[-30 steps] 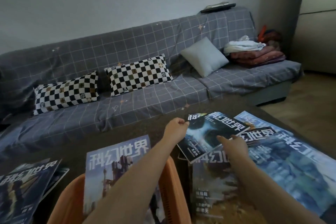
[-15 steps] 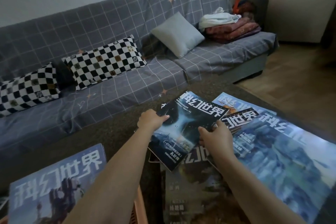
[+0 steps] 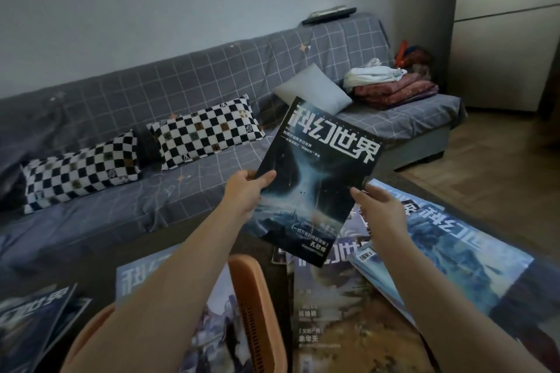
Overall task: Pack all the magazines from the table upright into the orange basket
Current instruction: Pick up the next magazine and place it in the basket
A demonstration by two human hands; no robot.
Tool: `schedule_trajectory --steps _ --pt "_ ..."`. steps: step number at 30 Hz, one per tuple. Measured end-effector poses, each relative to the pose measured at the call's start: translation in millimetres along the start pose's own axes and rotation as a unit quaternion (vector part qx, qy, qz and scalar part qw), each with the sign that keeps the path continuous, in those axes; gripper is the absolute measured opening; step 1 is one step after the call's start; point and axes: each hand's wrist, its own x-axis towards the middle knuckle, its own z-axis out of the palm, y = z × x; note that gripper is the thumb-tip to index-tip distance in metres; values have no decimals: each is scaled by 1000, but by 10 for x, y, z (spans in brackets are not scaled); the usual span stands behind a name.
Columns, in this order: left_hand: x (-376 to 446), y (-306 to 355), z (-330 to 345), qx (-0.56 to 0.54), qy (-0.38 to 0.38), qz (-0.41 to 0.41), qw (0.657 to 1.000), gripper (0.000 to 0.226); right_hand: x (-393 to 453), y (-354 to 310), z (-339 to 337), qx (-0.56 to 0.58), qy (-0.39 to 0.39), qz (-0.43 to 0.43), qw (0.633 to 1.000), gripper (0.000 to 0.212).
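A person holds a dark science-fiction magazine (image 3: 315, 179) in the air above a dark table (image 3: 100, 269), its cover facing the camera and tilted, white Chinese title characters across the top. The left hand (image 3: 245, 194) pinches the magazine's left edge, thumb on the cover and fingers curled behind it. The right hand (image 3: 378, 209) holds the right edge; its thumb lies on the cover's edge, while the fingers are hidden behind the cover.

Below the left forearm stands the orange basket (image 3: 257, 306), slotted along its near-right wall. Inside it a pale blue magazine (image 3: 133, 278) stands upright, its top rising above the rim; how much else the basket holds cannot be told, as the arm covers most of its opening.

To the right of the basket, more magazines lie flat and overlapping on the table: a brown-toned issue (image 3: 348, 330) nearest, and a large blue-covered one (image 3: 472, 254) beside it. At far left another dark magazine (image 3: 30, 315) lies on the table. Behind the table runs a grey checked sofa (image 3: 181, 94) with two black-and-white chequered cushions (image 3: 206, 130) and folded bedding (image 3: 394, 88).
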Motion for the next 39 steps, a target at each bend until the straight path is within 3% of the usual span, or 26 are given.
schedule_trajectory --steps 6,12,23,27,32,39 --pt "-677 157 -436 -124 15 -66 990 29 -565 -395 81 -43 -66 -101 992 22" --pt "-1221 -23 -952 -167 56 -88 980 37 -1047 -435 274 -96 -138 -120 978 28" --pt "-1770 -788 -1905 -178 172 -113 962 17 -1665 104 972 -131 -230 -101 959 23" --pt "-1871 -1076 -2058 -145 214 -104 960 12 -1674 377 1166 -177 -245 -93 949 21" --pt "-1947 -1362 -2024 -52 204 -122 970 9 -1600 689 1227 -242 -256 -74 933 26" --pt "-1938 -1511 -1983 84 220 -164 958 23 -1588 940 1250 -394 -245 -170 869 24"
